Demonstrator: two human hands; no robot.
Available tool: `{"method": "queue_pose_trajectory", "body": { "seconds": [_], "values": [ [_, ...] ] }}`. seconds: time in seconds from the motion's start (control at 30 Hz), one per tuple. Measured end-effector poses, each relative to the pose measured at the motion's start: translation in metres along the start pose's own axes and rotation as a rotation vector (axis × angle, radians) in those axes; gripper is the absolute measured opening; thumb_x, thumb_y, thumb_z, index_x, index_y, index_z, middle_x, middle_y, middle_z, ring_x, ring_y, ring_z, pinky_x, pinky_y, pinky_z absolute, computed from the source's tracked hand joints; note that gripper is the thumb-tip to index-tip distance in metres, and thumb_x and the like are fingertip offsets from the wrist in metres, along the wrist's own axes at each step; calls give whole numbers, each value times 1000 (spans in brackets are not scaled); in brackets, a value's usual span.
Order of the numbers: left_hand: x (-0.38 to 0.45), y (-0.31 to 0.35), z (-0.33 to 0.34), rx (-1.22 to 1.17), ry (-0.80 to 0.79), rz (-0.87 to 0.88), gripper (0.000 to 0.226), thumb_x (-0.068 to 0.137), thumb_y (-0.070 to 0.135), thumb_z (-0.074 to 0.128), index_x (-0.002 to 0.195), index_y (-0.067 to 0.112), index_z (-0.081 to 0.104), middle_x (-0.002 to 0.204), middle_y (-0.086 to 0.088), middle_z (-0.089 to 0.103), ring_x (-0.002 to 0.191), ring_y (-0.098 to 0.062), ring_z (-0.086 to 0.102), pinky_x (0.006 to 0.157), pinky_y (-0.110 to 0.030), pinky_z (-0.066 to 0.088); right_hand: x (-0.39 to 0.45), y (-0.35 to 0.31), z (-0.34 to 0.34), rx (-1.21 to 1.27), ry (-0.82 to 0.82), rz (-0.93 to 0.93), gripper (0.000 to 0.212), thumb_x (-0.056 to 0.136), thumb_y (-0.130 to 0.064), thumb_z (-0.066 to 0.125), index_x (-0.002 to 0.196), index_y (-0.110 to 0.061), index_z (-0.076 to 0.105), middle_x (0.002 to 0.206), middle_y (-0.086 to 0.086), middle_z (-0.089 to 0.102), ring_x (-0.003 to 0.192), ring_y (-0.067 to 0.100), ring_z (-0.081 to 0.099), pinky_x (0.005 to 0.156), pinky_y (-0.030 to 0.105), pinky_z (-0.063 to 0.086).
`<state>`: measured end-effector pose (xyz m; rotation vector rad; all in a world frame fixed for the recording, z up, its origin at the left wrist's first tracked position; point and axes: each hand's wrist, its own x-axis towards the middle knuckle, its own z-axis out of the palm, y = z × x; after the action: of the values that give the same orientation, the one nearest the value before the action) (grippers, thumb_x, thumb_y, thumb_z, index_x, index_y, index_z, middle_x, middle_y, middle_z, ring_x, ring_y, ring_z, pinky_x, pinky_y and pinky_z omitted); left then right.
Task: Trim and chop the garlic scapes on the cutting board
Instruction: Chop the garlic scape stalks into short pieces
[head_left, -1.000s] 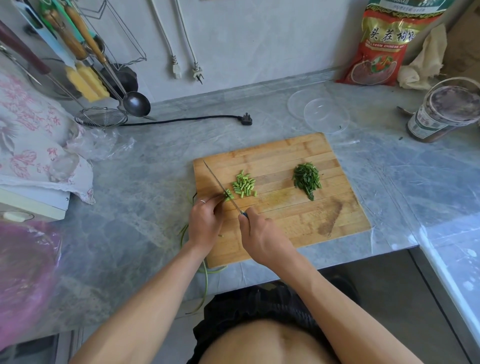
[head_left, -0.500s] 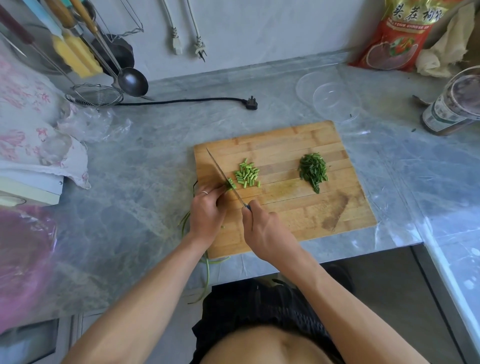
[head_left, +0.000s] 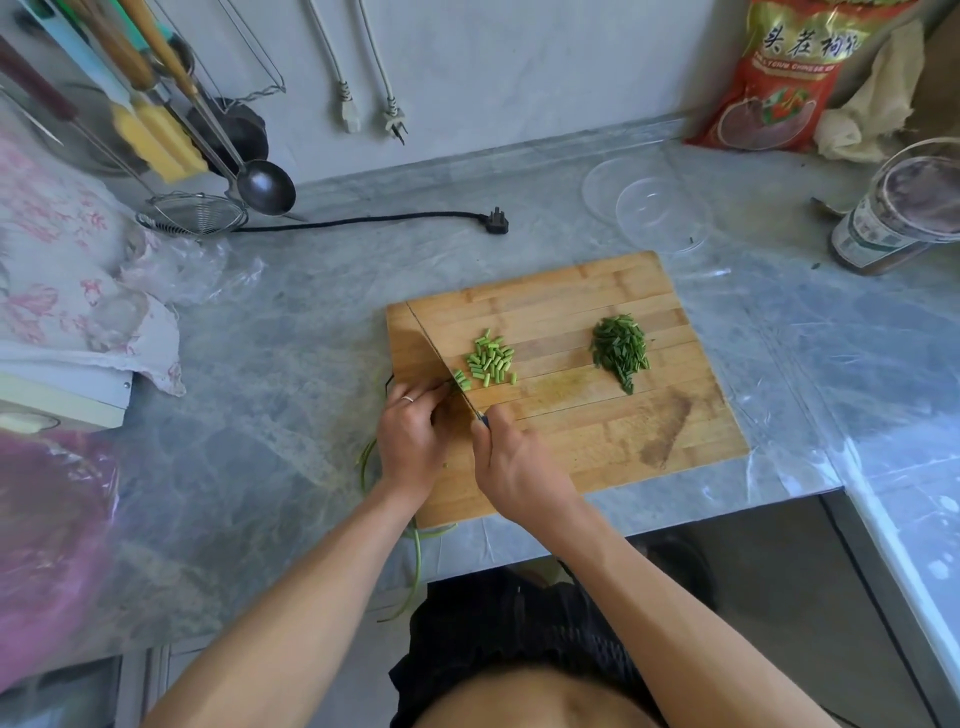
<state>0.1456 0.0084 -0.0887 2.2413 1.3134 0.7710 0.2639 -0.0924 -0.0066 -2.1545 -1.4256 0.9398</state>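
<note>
Garlic scapes (head_left: 415, 551): a bunch of long thin green stalks, lying across the left front corner of the cutting board (head_left: 597, 447); the cut ends sit under the left hand by the blade, the uncut lengths curl off the board edge and hang over the front of the worktop (head_left: 291, 332).
How they will handle: light and slender; judging by the way the tails droop and curve, bendy along their length but firm enough to cut cleanly into short cylinders. Smooth and round, so likely to roll or fan apart unless bunched.
Where to hold: close behind the cutting line, pressed down as one bundle, fingertips tucked back from the blade; the loose tails need no support.
Left hand (head_left: 410, 441): fingers curled down over the scape ends, pinning them to the board just left of the blade; a ring shows on one finger.
Right hand (head_left: 519, 467): fingers clenched round the knife handle, forefinger near the heel of the blade.
Knife (head_left: 441, 358): one; thin blade running diagonally from the hand toward the board's back left corner, touching the freshest cut pieces.
Chopped scape pile (head_left: 491, 364): one heap of short light-green pieces, too many to count exactly, a few dozen at a guess.
Dark green chopped pile (head_left: 621, 351): one, well to the right, finer cut.
Uncut stalks: several; exact number cannot be told, as they overlap.
Boards: one.
</note>
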Motion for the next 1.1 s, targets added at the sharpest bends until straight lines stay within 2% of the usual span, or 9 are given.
{"method": "queue_pose_trajectory", "body": {
  "seconds": [0.17,0.27,0.4,0.53,0.6,0.67,0.83,1.0,1.1],
  "values": [
    [-2,6,0,49,30,-48,24,82,15,67,104,16,78,101,5,75,96,-21,59,79,-33,50,3,0,8,3,19,2,27,104,-38,23,104,-17,39,70,-2,41,53,9,33,50,33,30],
    [-3,14,-5,22,15,-51,28,85,25,58,103,17,78,101,4,75,97,-20,59,79,-32,50,11,-2,8,53,42,-24,28,105,-37,26,98,-13,38,62,5,44,44,19,33,44,32,22],
    [-1,8,0,44,36,-60,25,83,6,64,103,12,78,99,0,75,95,-25,61,77,-34,52,-5,3,-1,9,-18,17,28,104,-35,24,106,-13,41,73,1,44,64,21,44,63,32,36],
    [-1,9,1,45,36,-64,25,82,2,67,102,12,78,99,1,75,95,-25,61,77,-34,51,-3,-2,2,103,57,1,31,105,-35,29,103,-8,44,66,11,50,52,29,45,46,33,29],
    [-1,10,0,27,35,-66,25,80,1,71,101,13,78,99,2,75,94,-23,61,78,-33,50,8,-5,-1,161,65,13,32,105,-33,29,101,-6,46,75,18,56,60,37,52,51,39,38],
    [0,10,-1,18,25,-68,25,82,-1,70,102,12,78,101,1,76,94,-23,62,79,-34,51,15,-7,-9,248,42,45,30,106,-29,28,97,-7,46,78,12,55,64,33,52,59,38,42],
    [-3,9,-2,25,26,-36,24,85,-1,69,106,8,77,105,-3,75,99,-25,64,83,-34,54,17,1,-17,369,65,132,33,104,-34,26,77,-20,39,66,2,47,57,24,48,57,41,47],
    [-3,1,-5,84,-35,58,42,76,-13,66,111,7,74,109,-1,72,97,-26,61,83,-38,54,15,-2,-24,287,45,84,31,105,-33,30,84,-16,45,68,-3,49,57,12,45,60,30,36],
    [0,-1,-9,53,-37,63,43,74,-16,66,108,9,75,105,-1,72,94,-26,64,80,-33,54,10,-4,-27,238,31,41,31,105,-33,31,83,-15,44,67,-3,49,57,13,43,58,31,31]
  ]
}}
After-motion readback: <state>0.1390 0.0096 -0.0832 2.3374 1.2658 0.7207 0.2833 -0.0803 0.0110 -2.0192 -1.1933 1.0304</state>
